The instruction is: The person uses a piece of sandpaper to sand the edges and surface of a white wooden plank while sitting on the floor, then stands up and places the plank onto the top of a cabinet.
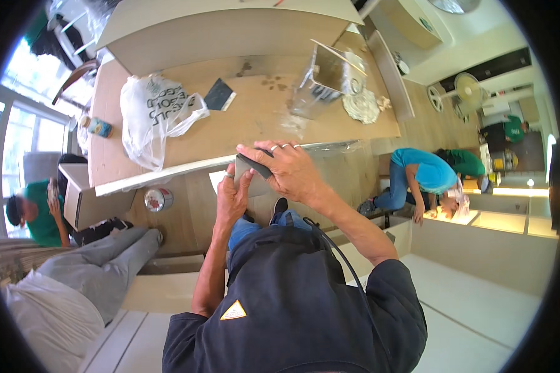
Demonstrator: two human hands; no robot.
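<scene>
In front of my body, above the floor near the table's front edge, both hands are closed on a folded piece of sandpaper [255,165], dark on one face and pale grey on the other. My left hand [231,198] pinches its pale side between thumb and fingers. Across the dark side lies my right hand [292,174], gripping from the right with rings on its fingers. Another dark sheet [219,95] with a pale corner rests on the brown-covered table [230,133], beyond my hands. Part of the held piece is hidden by my fingers.
A white plastic bag [158,118], a bottle [97,127] and a plastic-wrapped box-shaped container [323,78] stand on the table. A tin [158,199] sits on the floor. People work at left [40,211] and right [423,174]; someone in grey trousers [112,255] is close at my left.
</scene>
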